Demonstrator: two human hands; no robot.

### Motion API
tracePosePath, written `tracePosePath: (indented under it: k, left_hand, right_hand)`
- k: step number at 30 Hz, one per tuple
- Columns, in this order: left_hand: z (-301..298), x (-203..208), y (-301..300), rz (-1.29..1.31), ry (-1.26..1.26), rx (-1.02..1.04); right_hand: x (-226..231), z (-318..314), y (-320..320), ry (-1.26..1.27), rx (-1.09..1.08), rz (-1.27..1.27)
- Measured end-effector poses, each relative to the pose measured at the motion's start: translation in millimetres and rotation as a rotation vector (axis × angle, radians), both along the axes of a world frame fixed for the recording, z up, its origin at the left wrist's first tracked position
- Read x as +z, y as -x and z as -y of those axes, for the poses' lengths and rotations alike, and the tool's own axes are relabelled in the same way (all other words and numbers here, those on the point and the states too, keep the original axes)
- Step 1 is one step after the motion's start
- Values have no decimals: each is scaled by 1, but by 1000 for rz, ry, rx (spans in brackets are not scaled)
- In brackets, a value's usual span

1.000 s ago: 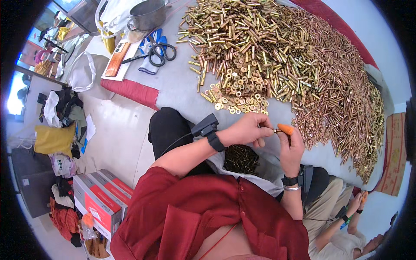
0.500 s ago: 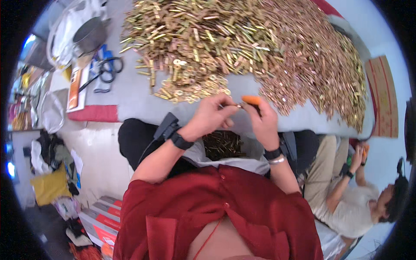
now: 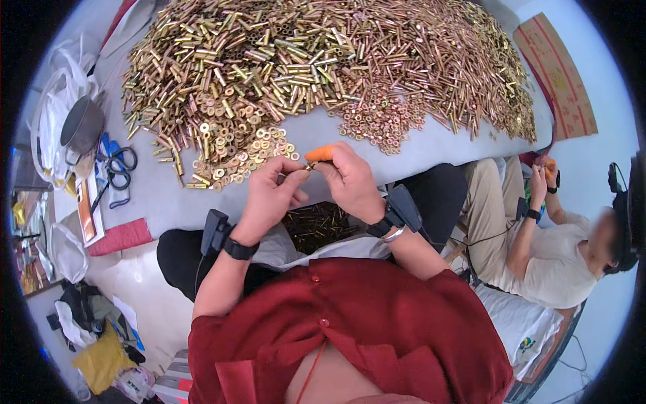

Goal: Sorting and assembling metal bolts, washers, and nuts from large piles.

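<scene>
My left hand and my right hand meet just above the table's near edge, fingertips almost touching. Between them is a small brass-coloured metal piece, pinched from both sides and mostly covered by fingers. An orange finger cover sits on a finger of my right hand. Flat washers lie heaped just beyond my left hand, and small nuts lie beyond my right. Below my hands, between my knees, a white sack holds dark metal rods.
A large heap of brass-coloured metal tubes spreads over the grey table. Scissors and a dark metal cup lie at the left. At right, another person sits working beside a cardboard sheet.
The view has shifted, so the table and heaps appear farther left. My hands have drawn closer together, still pinching at the small metal piece.
</scene>
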State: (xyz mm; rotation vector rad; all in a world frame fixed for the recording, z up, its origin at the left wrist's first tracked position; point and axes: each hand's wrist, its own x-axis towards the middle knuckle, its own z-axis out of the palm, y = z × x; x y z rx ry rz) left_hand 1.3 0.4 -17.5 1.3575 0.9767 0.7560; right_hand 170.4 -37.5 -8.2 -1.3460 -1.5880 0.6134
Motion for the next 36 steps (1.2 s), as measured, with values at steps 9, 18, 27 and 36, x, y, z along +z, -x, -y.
tracePosePath:
  k: [9, 18, 27, 36]
  left_hand:
    - [-2, -3, 2, 58, 254, -33]
    - [4, -5, -6, -145, -397, 60]
    - [0, -5, -6, 56, 179, 80]
    - [0, -7, -4, 275, 289, 12]
  right_hand:
    - [-10, -1, -5, -10, 31, -30]
    - [-11, -7, -8, -25, 22, 107]
    - [-9, -24, -8, -38, -19, 347]
    - [-4, -15, -4, 417, 44, -335]
